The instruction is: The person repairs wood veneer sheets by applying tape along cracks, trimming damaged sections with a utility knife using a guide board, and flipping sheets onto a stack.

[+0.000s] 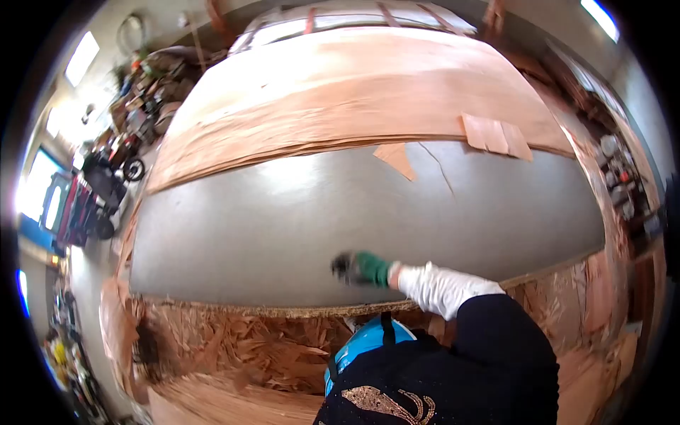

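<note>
My right hand (360,268), in a green glove with dark fingers, is over the near part of a smooth grey tabletop (234,234). Its fingers look curled together and slightly blurred; whatever they may hold does not show. A white sleeve cover (450,287) wraps the forearm. My left hand is out of sight. Farther back on the tabletop lie a torn triangular piece of wood veneer (395,160), a thin dark strip (439,168) and a squarish veneer scrap (496,137). Behind them spreads a wide stack of thin wood veneer sheets (340,92).
Torn veneer scraps (241,347) are heaped below the table's rough front edge (283,310). A scooter (106,188) and piled goods (152,99) stand at the left. Assorted items fill a shelf (623,177) at the right.
</note>
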